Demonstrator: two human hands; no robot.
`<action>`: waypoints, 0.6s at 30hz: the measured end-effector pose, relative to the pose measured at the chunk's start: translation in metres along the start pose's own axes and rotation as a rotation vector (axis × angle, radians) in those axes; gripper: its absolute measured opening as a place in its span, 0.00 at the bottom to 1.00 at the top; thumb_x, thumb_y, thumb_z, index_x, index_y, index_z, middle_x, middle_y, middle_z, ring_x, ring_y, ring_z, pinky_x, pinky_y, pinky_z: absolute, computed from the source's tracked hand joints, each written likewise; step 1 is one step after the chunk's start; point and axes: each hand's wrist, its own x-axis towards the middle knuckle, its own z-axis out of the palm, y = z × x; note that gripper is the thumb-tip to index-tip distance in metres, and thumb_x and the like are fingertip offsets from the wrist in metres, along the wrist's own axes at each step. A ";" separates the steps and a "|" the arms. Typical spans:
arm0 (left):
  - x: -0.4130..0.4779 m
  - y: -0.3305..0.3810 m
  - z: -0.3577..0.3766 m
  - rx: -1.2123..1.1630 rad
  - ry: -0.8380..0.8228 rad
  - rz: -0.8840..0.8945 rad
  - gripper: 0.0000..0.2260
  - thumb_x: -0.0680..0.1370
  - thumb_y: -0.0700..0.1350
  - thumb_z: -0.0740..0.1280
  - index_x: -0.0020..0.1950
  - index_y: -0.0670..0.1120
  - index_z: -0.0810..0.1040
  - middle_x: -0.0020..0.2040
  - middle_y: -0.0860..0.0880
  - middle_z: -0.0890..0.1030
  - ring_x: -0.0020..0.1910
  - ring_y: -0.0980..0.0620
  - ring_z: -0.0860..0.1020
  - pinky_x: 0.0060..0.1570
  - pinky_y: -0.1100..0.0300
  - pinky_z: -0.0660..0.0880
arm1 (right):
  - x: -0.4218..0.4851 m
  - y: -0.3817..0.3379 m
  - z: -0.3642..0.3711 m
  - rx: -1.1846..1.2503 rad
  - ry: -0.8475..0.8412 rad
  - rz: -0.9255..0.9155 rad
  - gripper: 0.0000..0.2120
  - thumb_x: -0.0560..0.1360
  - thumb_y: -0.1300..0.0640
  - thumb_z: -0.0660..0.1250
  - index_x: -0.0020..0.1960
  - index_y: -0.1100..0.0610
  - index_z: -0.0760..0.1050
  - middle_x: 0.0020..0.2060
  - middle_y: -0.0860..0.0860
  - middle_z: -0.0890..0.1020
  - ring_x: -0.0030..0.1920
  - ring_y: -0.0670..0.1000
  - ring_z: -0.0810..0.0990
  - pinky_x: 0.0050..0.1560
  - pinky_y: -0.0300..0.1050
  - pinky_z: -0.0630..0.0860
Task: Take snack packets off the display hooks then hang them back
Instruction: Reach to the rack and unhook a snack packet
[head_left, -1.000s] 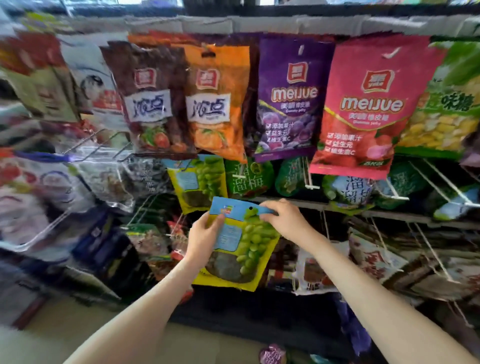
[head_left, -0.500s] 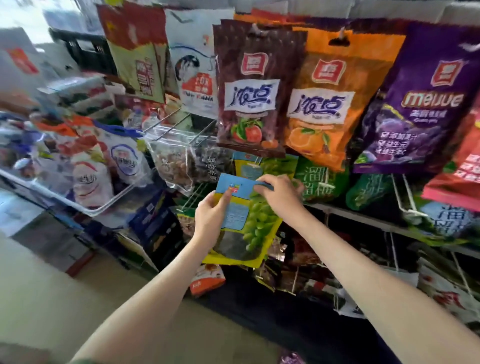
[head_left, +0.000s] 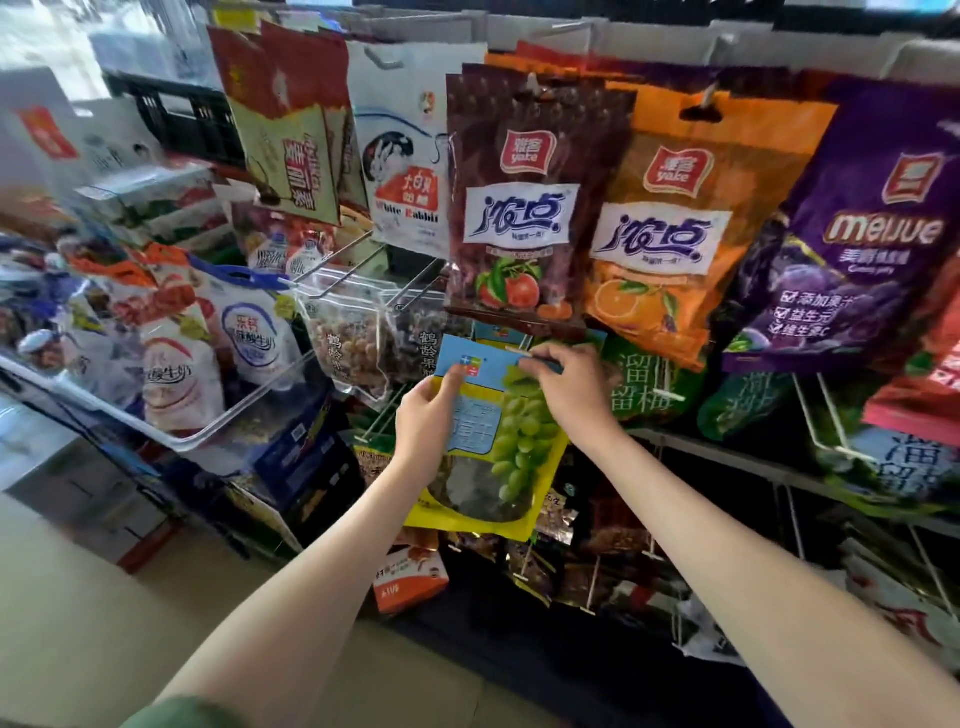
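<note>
The thumb of the left hand (head_left: 423, 415) lies flat on the front of the grape packet (head_left: 511, 447), at the lower edge of its blue header. The other left fingers are curled behind the packet and hidden by it, so the grip is a pinch on the upper left edge. The fingers (head_left: 545, 364) of the right hand (head_left: 571, 392) are bent over the header's top right corner and pinch it there — their tips cover whatever hanging hole the packet has. A thin pale hook (head_left: 514, 351) tip shows just beside those fingertips, but whether the packet is threaded on it cannot be told.

The packet is held upright, slightly tilted, in front of the display's lower row, just below the brown packet (head_left: 511, 208) with red fruit printed on it. It hides most of a like blue-topped packet behind. Its clear window shows dark contents too blurred to name.

Both palms face the rack and both forearms reach in from the bottom edge. A green sleeve (head_left: 171, 714) is cut off at the lower left. To the right hang an orange packet (head_left: 670, 234) and a purple packet (head_left: 857, 234) — the latter cut by the frame edge. To the left a clear tray (head_left: 208, 436) holds blurred white pouches.
</note>
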 end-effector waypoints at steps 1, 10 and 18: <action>0.002 0.001 -0.001 0.015 0.008 0.007 0.18 0.73 0.62 0.66 0.43 0.47 0.81 0.42 0.46 0.84 0.42 0.45 0.83 0.47 0.43 0.79 | 0.002 0.001 0.001 -0.006 -0.008 0.004 0.06 0.75 0.48 0.65 0.47 0.49 0.79 0.38 0.39 0.63 0.51 0.47 0.60 0.59 0.49 0.55; 0.008 -0.003 0.000 0.080 -0.012 0.011 0.20 0.75 0.62 0.63 0.47 0.45 0.80 0.43 0.46 0.84 0.42 0.47 0.83 0.46 0.47 0.79 | 0.017 0.011 0.016 0.020 -0.024 0.015 0.10 0.77 0.48 0.63 0.53 0.51 0.78 0.46 0.48 0.70 0.64 0.57 0.66 0.67 0.57 0.56; 0.022 0.008 0.009 0.261 0.019 0.034 0.25 0.76 0.64 0.60 0.48 0.41 0.79 0.37 0.46 0.79 0.35 0.49 0.75 0.36 0.56 0.68 | 0.023 0.015 0.015 -0.024 0.009 0.025 0.13 0.78 0.48 0.61 0.54 0.54 0.77 0.53 0.56 0.75 0.64 0.58 0.68 0.65 0.62 0.60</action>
